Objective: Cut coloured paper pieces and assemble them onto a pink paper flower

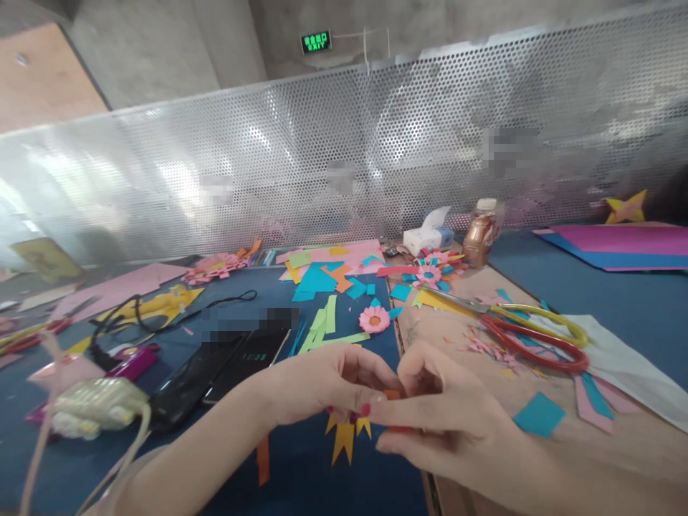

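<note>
My left hand (336,380) and my right hand (451,405) meet above the blue table, fingers closed and tips together. A small orange paper piece (392,395) shows between them, mostly covered by the fingers. Just below the left fingers, yellow paper tails with notched ends (343,443) stick out; their upper part is hidden, and I cannot tell whether they are held or lie on the table. An orange paper strip (263,461) lies under my left forearm. Beyond the hands sits a pink paper flower (375,319) with an orange centre, beside light green strips (325,322).
Scissors with red and yellow handles (534,344) lie on cardboard (623,459) at the right, near paper scraps and a teal square (539,414). Left are a black phone (244,365) and a cream pouch (97,406). Behind stand a tissue box (427,239), a bottle (482,236) and a perforated metal screen (301,158).
</note>
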`<action>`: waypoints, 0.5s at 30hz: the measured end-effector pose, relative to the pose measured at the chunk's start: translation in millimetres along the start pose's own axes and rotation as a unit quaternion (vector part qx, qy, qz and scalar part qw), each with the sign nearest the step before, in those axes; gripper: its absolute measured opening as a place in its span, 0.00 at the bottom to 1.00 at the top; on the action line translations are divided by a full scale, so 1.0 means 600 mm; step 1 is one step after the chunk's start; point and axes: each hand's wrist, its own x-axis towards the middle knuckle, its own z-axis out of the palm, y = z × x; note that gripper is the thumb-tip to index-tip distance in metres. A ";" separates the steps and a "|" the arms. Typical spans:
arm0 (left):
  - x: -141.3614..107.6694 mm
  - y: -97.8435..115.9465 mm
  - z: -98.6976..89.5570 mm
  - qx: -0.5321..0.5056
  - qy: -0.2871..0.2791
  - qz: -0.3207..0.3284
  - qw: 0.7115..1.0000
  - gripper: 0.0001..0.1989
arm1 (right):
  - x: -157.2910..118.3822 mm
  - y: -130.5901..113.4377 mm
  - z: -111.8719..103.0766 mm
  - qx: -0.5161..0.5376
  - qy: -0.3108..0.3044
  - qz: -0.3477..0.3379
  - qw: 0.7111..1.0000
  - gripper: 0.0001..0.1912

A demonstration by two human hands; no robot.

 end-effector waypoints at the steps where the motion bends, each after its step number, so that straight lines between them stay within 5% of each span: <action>1: 0.000 0.000 0.000 -0.001 0.000 0.000 1.000 0.13 | 0.000 0.000 0.000 -0.001 0.000 0.000 1.000 0.09; 9: 0.001 0.001 0.002 0.003 0.008 0.002 1.000 0.13 | 0.002 -0.002 -0.001 -0.012 -0.012 0.000 1.000 0.07; 15: -0.001 0.004 0.001 -0.022 0.002 -0.002 1.000 0.12 | 0.002 0.000 -0.003 0.005 0.022 -0.011 1.000 0.15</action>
